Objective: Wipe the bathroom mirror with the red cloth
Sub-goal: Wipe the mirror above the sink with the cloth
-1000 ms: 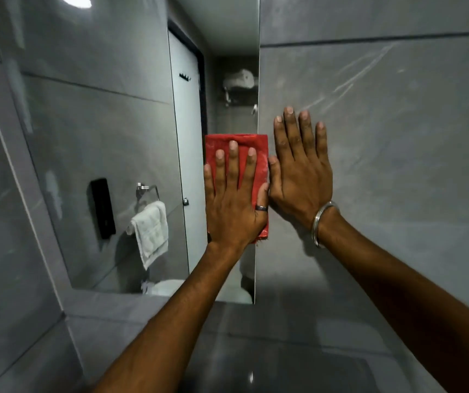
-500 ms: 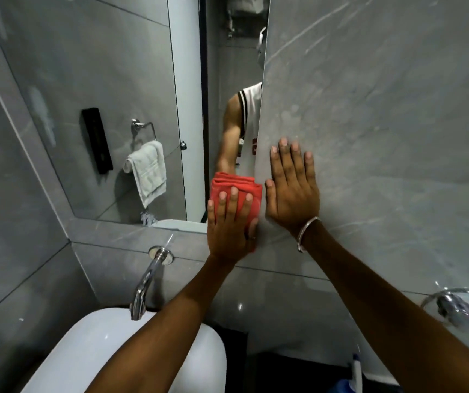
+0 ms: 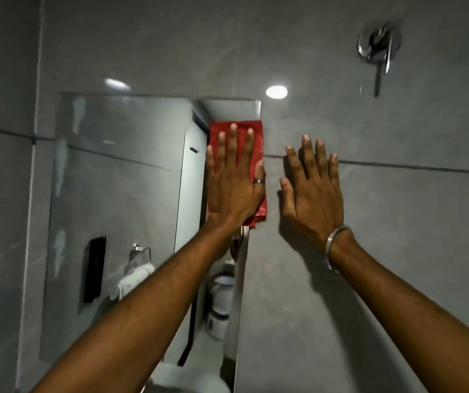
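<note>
The frameless mirror hangs on the grey tiled wall, its right edge running down the middle of the view. A folded red cloth lies flat against the glass near the mirror's top right corner. My left hand, with a ring on one finger, presses the cloth against the mirror with fingers spread. My right hand, with a metal bangle at the wrist, rests flat and empty on the tile just right of the mirror's edge.
A chrome wall fitting is mounted high on the right. The mirror reflects a white door, a black wall box, a towel ring with a white towel and a white appliance.
My left hand slid the cloth from the mirror's bottom right corner up to near its top right corner. My right hand moved up the tile beside it. The view tilted up, losing the basin and tap.
</note>
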Action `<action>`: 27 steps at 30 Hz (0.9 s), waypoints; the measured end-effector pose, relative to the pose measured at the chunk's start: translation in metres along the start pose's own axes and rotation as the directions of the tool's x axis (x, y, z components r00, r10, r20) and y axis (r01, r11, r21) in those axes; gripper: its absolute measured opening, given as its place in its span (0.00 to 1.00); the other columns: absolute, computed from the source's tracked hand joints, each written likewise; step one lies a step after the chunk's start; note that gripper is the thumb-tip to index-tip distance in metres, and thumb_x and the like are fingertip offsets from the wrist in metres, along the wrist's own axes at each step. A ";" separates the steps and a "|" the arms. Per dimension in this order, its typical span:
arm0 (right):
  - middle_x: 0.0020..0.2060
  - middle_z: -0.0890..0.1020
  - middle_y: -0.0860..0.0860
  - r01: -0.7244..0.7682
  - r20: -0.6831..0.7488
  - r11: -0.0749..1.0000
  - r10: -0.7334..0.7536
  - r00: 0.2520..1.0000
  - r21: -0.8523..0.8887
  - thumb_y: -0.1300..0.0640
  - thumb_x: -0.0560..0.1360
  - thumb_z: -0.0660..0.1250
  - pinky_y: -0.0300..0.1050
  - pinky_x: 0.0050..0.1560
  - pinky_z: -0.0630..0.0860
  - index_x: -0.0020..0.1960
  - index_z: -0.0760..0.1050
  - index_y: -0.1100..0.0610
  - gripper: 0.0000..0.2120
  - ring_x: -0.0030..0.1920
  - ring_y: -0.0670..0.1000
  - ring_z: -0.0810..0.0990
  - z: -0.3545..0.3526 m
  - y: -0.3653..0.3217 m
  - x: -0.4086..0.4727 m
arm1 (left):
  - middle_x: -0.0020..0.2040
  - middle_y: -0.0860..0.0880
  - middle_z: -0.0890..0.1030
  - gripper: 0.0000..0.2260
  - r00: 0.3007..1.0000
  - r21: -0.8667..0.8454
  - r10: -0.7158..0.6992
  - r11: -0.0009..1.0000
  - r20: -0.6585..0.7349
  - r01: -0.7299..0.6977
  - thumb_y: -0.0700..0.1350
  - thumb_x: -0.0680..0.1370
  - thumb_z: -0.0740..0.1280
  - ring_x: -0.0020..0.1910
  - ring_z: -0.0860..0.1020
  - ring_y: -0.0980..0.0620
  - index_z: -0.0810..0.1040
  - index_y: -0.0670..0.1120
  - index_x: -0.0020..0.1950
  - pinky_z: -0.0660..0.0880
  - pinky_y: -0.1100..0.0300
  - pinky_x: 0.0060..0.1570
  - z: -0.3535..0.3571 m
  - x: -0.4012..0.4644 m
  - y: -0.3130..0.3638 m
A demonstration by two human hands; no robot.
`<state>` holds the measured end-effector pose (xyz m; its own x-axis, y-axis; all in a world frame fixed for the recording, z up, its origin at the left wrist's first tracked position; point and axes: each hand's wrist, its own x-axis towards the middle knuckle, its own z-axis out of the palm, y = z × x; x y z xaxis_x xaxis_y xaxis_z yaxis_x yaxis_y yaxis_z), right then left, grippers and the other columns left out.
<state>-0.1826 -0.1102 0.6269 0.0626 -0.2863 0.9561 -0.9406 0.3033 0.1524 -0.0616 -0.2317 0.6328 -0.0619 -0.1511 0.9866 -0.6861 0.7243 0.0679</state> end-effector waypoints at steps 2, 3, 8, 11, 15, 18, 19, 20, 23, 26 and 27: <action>0.84 0.46 0.55 -0.005 -0.005 0.999 0.005 1.000 0.032 0.44 0.82 0.49 0.56 0.83 0.38 0.85 0.49 0.52 0.33 0.84 0.55 0.40 -0.006 0.003 0.034 | 0.85 0.43 0.47 0.30 1.000 0.003 0.013 1.000 0.002 -0.013 0.58 0.86 0.50 0.84 0.45 0.42 0.48 0.47 0.84 0.42 0.40 0.81 -0.010 0.048 0.002; 0.84 0.46 0.55 0.003 0.001 0.999 -0.003 1.000 0.041 0.44 0.82 0.49 0.55 0.83 0.37 0.84 0.49 0.52 0.33 0.84 0.54 0.40 -0.009 0.005 0.048 | 0.85 0.44 0.46 0.30 1.000 -0.006 0.018 1.000 0.011 -0.018 0.59 0.86 0.49 0.84 0.44 0.42 0.46 0.47 0.84 0.41 0.41 0.81 -0.014 0.066 0.002; 0.84 0.47 0.54 0.058 0.014 0.997 -0.059 0.998 0.050 0.42 0.82 0.46 0.54 0.83 0.37 0.84 0.49 0.51 0.33 0.84 0.54 0.41 -0.015 0.003 0.094 | 0.84 0.46 0.40 0.31 0.996 -0.027 0.082 0.996 0.035 -0.081 0.59 0.86 0.47 0.83 0.39 0.45 0.41 0.48 0.84 0.39 0.42 0.82 -0.015 0.086 -0.011; 0.84 0.47 0.53 0.128 0.014 0.991 -0.129 0.992 0.045 0.40 0.81 0.44 0.54 0.83 0.38 0.84 0.49 0.50 0.34 0.84 0.54 0.41 -0.016 -0.001 0.111 | 0.85 0.46 0.41 0.31 0.991 -0.014 0.134 0.991 0.013 -0.134 0.60 0.85 0.44 0.83 0.40 0.45 0.43 0.48 0.84 0.41 0.41 0.82 -0.016 0.086 -0.028; 0.84 0.46 0.52 0.258 0.056 0.966 -0.258 0.965 0.003 0.36 0.80 0.40 0.54 0.84 0.39 0.84 0.48 0.49 0.35 0.84 0.52 0.39 -0.016 -0.013 0.139 | 0.84 0.47 0.41 0.31 0.990 0.006 0.138 0.990 0.019 -0.138 0.62 0.83 0.42 0.83 0.40 0.46 0.42 0.49 0.84 0.41 0.41 0.82 -0.023 0.087 -0.063; 0.84 0.44 0.51 0.329 0.065 0.944 -0.327 0.943 -0.017 0.36 0.81 0.40 0.54 0.84 0.38 0.84 0.47 0.47 0.33 0.84 0.52 0.39 -0.013 -0.031 0.162 | 0.84 0.48 0.39 0.32 0.996 0.035 0.093 0.995 0.015 -0.093 0.62 0.83 0.43 0.83 0.38 0.46 0.41 0.50 0.83 0.37 0.43 0.82 -0.026 0.088 -0.096; 0.84 0.43 0.50 0.348 0.067 0.937 -0.346 0.936 -0.017 0.37 0.82 0.41 0.54 0.83 0.37 0.84 0.46 0.47 0.33 0.84 0.52 0.39 -0.012 -0.039 0.172 | 0.84 0.48 0.39 0.32 0.997 0.039 0.074 0.996 0.009 -0.074 0.62 0.83 0.43 0.83 0.37 0.47 0.41 0.50 0.84 0.36 0.44 0.82 -0.029 0.088 -0.109; 0.84 0.43 0.50 0.369 0.075 0.929 -0.367 0.927 -0.018 0.37 0.83 0.42 0.53 0.83 0.37 0.84 0.45 0.47 0.32 0.84 0.52 0.38 -0.010 -0.045 0.181 | 0.84 0.48 0.38 0.32 0.998 0.046 0.058 0.997 0.006 -0.058 0.62 0.83 0.44 0.83 0.36 0.47 0.40 0.51 0.84 0.36 0.44 0.82 -0.030 0.088 -0.121; 0.84 0.42 0.48 0.449 0.115 0.893 -0.446 0.887 0.000 0.37 0.84 0.41 0.53 0.83 0.37 0.84 0.43 0.45 0.31 0.84 0.50 0.38 -0.003 -0.070 0.206 | 0.84 0.50 0.36 0.32 0.999 0.073 0.048 0.996 0.014 -0.049 0.62 0.83 0.45 0.82 0.34 0.48 0.37 0.53 0.83 0.34 0.46 0.81 -0.037 0.091 -0.158; 0.84 0.43 0.47 0.481 0.110 0.877 -0.477 0.872 -0.016 0.37 0.83 0.39 0.56 0.84 0.37 0.84 0.43 0.44 0.31 0.84 0.50 0.39 0.006 -0.097 0.225 | 0.84 0.51 0.36 0.32 1.000 0.097 0.025 0.995 0.013 -0.026 0.63 0.82 0.43 0.82 0.33 0.50 0.37 0.54 0.83 0.33 0.47 0.81 -0.043 0.093 -0.191; 0.84 0.43 0.48 0.478 0.100 0.878 -0.474 0.875 -0.026 0.36 0.83 0.39 0.57 0.84 0.37 0.84 0.43 0.44 0.31 0.84 0.51 0.39 0.009 -0.106 0.230 | 0.84 0.52 0.35 0.32 1.000 0.094 0.001 0.996 0.015 -0.002 0.63 0.82 0.42 0.82 0.33 0.50 0.37 0.54 0.83 0.33 0.47 0.81 -0.046 0.094 -0.202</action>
<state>-0.0710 -0.2163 0.8286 0.4670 -0.4855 0.7390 -0.7870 0.1528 0.5977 0.1043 -0.3616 0.7184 -0.0738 -0.1607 0.9842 -0.7513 0.6580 0.0511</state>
